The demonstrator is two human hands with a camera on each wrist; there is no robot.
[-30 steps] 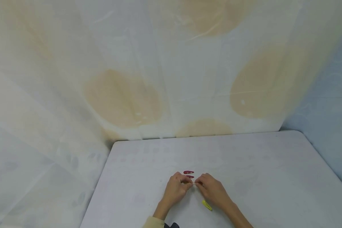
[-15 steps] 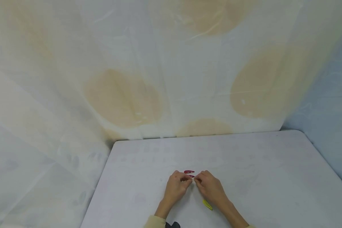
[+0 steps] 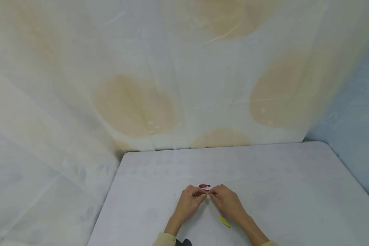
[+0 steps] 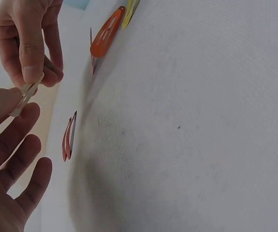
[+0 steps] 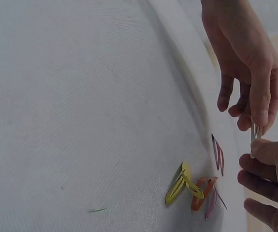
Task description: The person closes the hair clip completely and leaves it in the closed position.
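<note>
Both hands, left hand point(image 3: 189, 201) and right hand point(image 3: 227, 202), have barely moved, still pinching one pale, flat metal snap hair clip point(image 4: 26, 94) between curled fingers point(image 5: 260, 99), dark-red clips point(image 3: 204, 186) just beyond.

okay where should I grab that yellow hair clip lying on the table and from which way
Judging by its pose, pinch the yellow hair clip across its long edges near the rounded wide end, coming straight down from above. It lies flat on the table, thin and tapered, so the sides give the only purchase. The orange clip crowds one side, so approach from the bare side.
</note>
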